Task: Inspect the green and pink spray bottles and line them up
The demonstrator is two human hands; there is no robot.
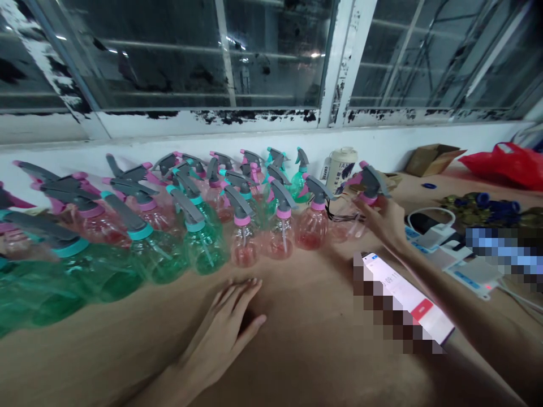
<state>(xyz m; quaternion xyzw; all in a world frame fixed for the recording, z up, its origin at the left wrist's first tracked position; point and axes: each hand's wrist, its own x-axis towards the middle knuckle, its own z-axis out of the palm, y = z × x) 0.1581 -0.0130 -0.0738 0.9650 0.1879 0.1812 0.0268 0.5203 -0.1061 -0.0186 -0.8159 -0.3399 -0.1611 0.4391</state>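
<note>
The right hand (pixel 387 219) pinches the end bottle (pixel 373 182) by its neck; a leftward bump could topple the neighbouring bottle (pixel 312 230). The left hand (pixel 223 328) lies loosely spread.

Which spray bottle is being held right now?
The pink-collared spray bottle at the row's far right, beyond the phone; only its neck has the right hand around it.

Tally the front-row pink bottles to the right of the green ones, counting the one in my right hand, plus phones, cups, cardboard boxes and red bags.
Pink bottles: 4
Phone: 1
Cup: 1
Cardboard box: 1
Red bag: 1
Total: 8
</note>
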